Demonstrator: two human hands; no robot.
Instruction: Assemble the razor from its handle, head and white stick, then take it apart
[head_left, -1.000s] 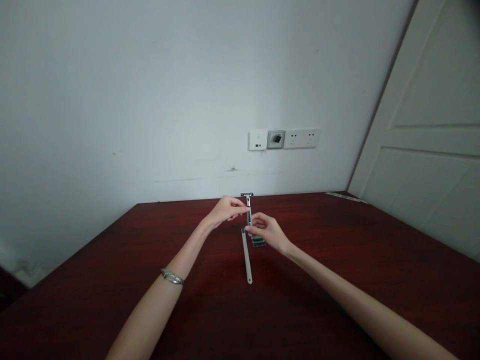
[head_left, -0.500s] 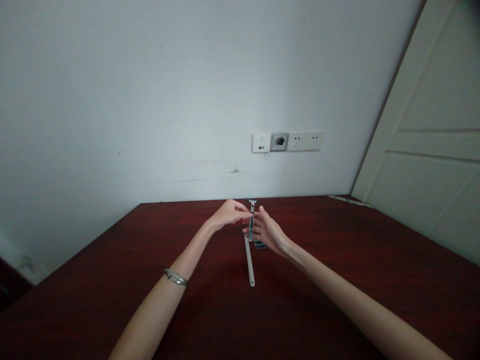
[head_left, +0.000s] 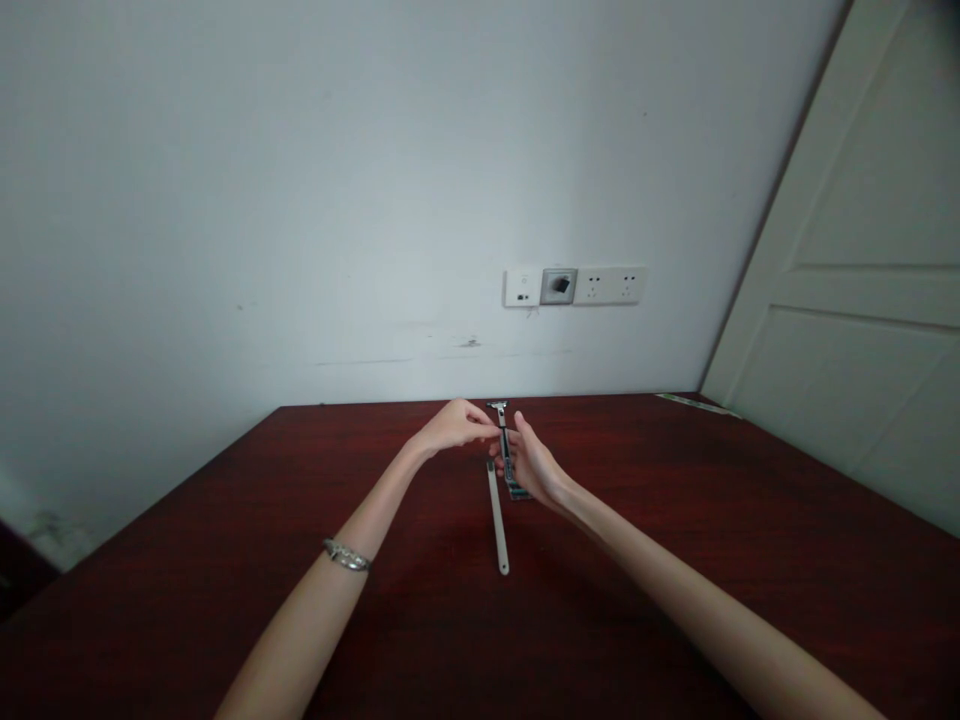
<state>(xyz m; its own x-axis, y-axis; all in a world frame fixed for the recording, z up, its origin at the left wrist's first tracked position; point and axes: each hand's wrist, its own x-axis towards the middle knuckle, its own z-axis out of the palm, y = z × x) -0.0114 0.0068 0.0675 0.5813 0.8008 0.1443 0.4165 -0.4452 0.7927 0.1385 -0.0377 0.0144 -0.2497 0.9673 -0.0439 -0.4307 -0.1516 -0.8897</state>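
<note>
A razor (head_left: 506, 455) with a T-shaped head stands tilted between my hands, its head up and its lower end leaning right. My left hand (head_left: 459, 427) pinches it near the neck, thumb and fingertips together. My right hand (head_left: 536, 462) is around the handle from the right, fingers curled behind it with tips showing at its left, thumb raised apart. Just below lies a long pale stick (head_left: 499, 525) with a hole in its near end and a dark far end. A small dark greenish flat item (head_left: 519, 492) lies under the razor's lower end, partly covered; I cannot tell its kind.
The dark red table (head_left: 300, 520) reaches back to a pale wall (head_left: 337, 200). A row of sockets (head_left: 574, 286) is on the wall. A thin pale strip (head_left: 699, 405) lies at the back right edge, near a panelled white door (head_left: 862, 300).
The razor's lower end has swung right, so it now tilts. My right fingers have curled in closer around the handle. The pale stick has stayed nearly still.
</note>
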